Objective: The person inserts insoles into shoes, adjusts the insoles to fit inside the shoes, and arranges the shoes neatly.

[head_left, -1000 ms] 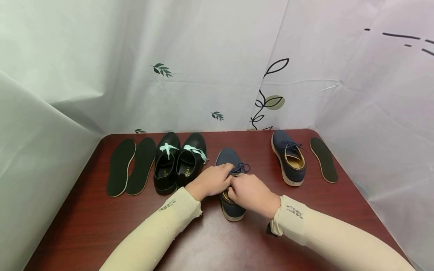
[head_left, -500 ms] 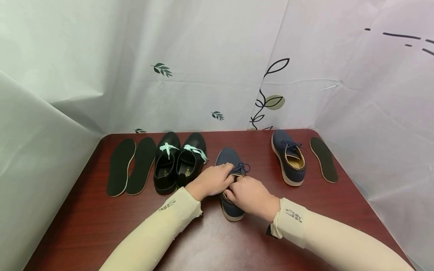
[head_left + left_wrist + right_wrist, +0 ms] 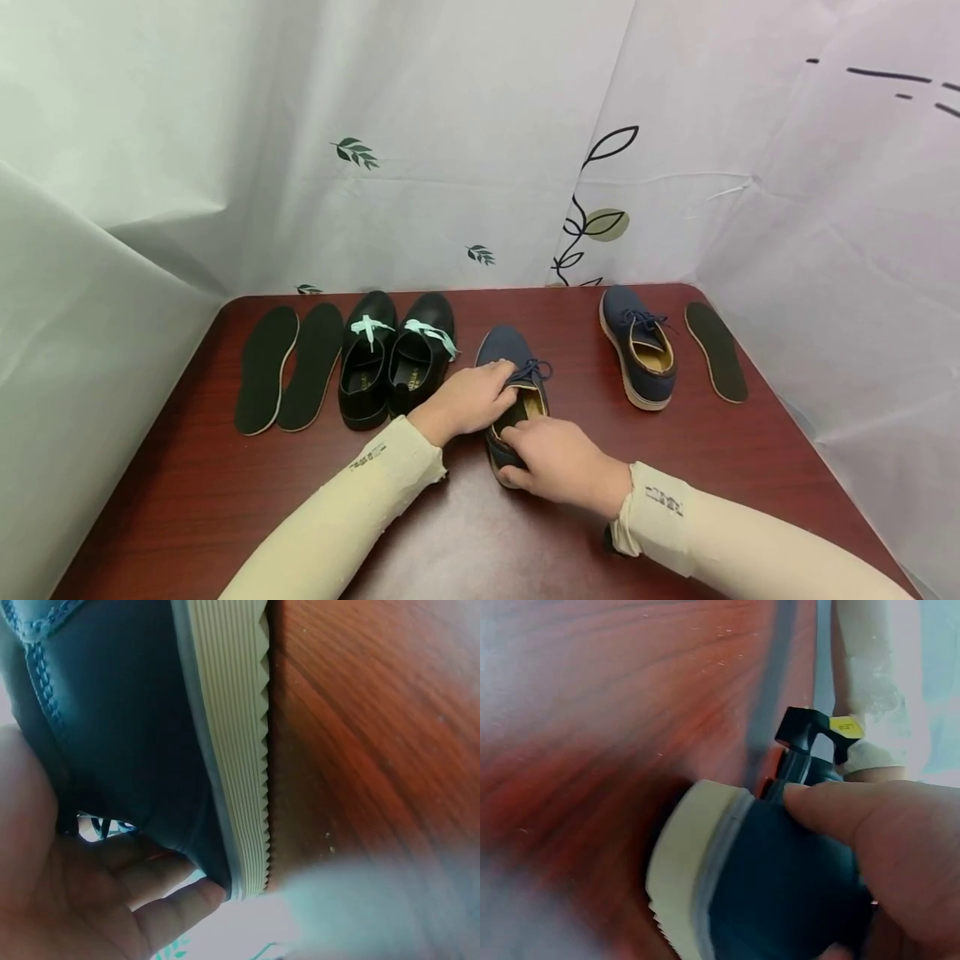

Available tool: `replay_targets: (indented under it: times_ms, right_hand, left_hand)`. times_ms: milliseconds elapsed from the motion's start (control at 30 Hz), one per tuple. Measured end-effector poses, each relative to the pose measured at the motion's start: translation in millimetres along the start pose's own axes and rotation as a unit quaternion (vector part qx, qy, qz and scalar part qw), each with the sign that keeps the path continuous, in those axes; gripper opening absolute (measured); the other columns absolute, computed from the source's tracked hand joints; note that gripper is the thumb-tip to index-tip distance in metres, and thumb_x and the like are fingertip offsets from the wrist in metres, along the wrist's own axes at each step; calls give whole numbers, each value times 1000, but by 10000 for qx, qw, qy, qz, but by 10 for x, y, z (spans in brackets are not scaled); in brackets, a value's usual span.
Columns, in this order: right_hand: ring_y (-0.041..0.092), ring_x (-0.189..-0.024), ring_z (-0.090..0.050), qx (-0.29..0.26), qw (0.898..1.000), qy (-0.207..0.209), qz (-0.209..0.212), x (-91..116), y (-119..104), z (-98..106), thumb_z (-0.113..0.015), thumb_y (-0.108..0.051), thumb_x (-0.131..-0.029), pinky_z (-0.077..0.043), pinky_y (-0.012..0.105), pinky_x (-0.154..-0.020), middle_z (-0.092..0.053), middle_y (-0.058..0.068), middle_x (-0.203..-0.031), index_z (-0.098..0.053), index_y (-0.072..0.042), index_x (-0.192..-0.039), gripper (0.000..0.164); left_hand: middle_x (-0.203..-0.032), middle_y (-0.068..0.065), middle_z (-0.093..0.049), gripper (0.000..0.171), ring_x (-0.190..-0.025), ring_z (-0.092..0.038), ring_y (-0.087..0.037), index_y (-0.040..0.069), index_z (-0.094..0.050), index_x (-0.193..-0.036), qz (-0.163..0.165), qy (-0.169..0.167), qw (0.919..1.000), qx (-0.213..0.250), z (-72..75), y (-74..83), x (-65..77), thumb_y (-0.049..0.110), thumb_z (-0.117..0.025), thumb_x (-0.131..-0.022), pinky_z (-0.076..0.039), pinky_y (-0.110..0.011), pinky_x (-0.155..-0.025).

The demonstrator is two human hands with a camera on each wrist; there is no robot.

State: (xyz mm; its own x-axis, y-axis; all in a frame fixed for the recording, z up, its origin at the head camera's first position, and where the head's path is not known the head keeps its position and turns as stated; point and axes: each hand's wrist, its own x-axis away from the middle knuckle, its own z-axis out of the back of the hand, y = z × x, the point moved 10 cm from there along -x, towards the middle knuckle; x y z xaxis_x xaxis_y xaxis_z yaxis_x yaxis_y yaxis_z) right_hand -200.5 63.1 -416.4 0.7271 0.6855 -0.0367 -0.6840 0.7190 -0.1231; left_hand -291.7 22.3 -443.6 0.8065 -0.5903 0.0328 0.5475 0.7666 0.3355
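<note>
A navy lace-up shoe (image 3: 504,343) stands on the table, toe pointing away from me. My left hand (image 3: 467,402) grips its left side near the laces, with the thumb at the opening. At the heel, my right hand (image 3: 562,460) holds the back of the shoe; in the right wrist view its thumb (image 3: 825,806) lies against the navy heel (image 3: 772,892). Between the hands the opening shows a dark surface beside tan lining. The left wrist view shows the fingers (image 3: 176,911) touching the shoe above its ridged cream sole (image 3: 236,750).
Two black shoes with mint laces, one left (image 3: 375,310) and one right (image 3: 435,310), stand left of my hands. Beyond them lie two dark insoles (image 3: 264,375). At the right are the other navy shoe (image 3: 621,308) and a single dark insole (image 3: 716,354).
My right hand has drawn back out of the opening toward the heel, exposing the shoe's inside. The left hand keeps its place.
</note>
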Motion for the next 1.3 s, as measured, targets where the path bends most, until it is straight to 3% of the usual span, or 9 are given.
replay_targets:
  times_ms: [133, 300, 667, 833, 933, 1033, 1100, 1200, 1300]
  right_hand:
    - [11, -63, -54, -262, 9994, -197, -84, 10, 5, -65, -73, -35, -89, -49, 33, -54, -60, -6, -71, -58, -16, -87, 24]
    - [14, -69, -60, -391, 9991, -147, -35, 25, -13, -70, -79, -34, -84, -55, 35, -62, -64, -4, -75, -57, -15, -88, 29]
    - [17, -79, -60, 167, 9992, 341, -107, 105, -72, -20, -81, -34, -81, -58, 35, -64, -67, -3, -82, -59, -16, -89, 30]
    - [18, -78, -59, 318, 9983, 479, 32, 145, -95, -4, -81, -29, -82, -57, 35, -66, -66, -2, -81, -60, -14, -90, 27]
    - [18, -78, -58, 269, 9983, 509, 70, 153, -84, -20, -80, -28, -83, -57, 35, -69, -66, -2, -81, -59, -14, -91, 26]
    - [18, -79, -57, 214, 9979, 604, 100, 160, -63, -23, -79, -26, -84, -56, 36, -71, -65, -2, -80, -59, -14, -90, 25]
    - [17, -78, -56, 200, 9973, 699, 102, 176, -44, -20, -79, -25, -85, -55, 35, -71, -64, -3, -80, -59, -14, -90, 24]
    - [17, -78, -53, 240, 9961, 841, 116, 208, -22, -13, -79, -24, -85, -54, 33, -71, -63, -3, -80, -59, -14, -89, 23]
    - [16, -77, -52, 352, 9938, 1040, 189, 241, -18, 20, -79, -24, -85, -54, 32, -68, -62, -3, -79, -59, -14, -89, 23]
  left_hand:
    - [-156, -18, -50, 46, -132, -57, -33, 13, -48, -143, 1, 40, 10000, 71, -5, -1, 12, 39, -36, -107, -51, -50, -109]
    - [-157, -17, -49, 47, -134, -56, -31, 15, -48, -144, 52, 117, 9998, 181, -4, -15, 22, 39, -37, -106, -51, -50, -110]
    - [-156, -13, -51, 49, -136, -54, -28, 16, -49, -144, 165, 376, 9987, 315, 11, -59, 39, 41, -38, -105, -50, -49, -111]
    - [-154, -11, -54, 48, -136, -54, -27, 17, -51, -143, 203, 509, 9964, 652, 47, -54, 88, 42, -43, -103, -50, -50, -110]
    - [-155, -12, -51, 48, -141, -47, -29, 18, -52, -142, 370, 737, 9910, 1057, 66, -80, 107, 43, -49, -102, -46, -52, -114]
    - [-158, -17, -44, 57, -145, -40, -35, 15, -46, -147, 791, 963, 9778, 1687, 42, -158, 123, 43, -55, -99, -43, -57, -115]
    - [-161, -20, -36, 68, -146, -37, -38, 14, -38, -152, 1236, 1017, 9616, 2229, -14, -235, 149, 45, -59, -97, -42, -59, -115]
    - [-163, -25, -29, 82, -146, -36, -41, 12, -25, -157, 1799, 1106, 9318, 2952, -96, -325, 200, 47, -64, -93, -42, -61, -114]
    - [-164, -28, -27, 92, -146, -36, -41, 12, -17, -159, 2062, 1307, 8942, 3752, -114, -353, 246, 42, -70, -90, -39, -62, -115]
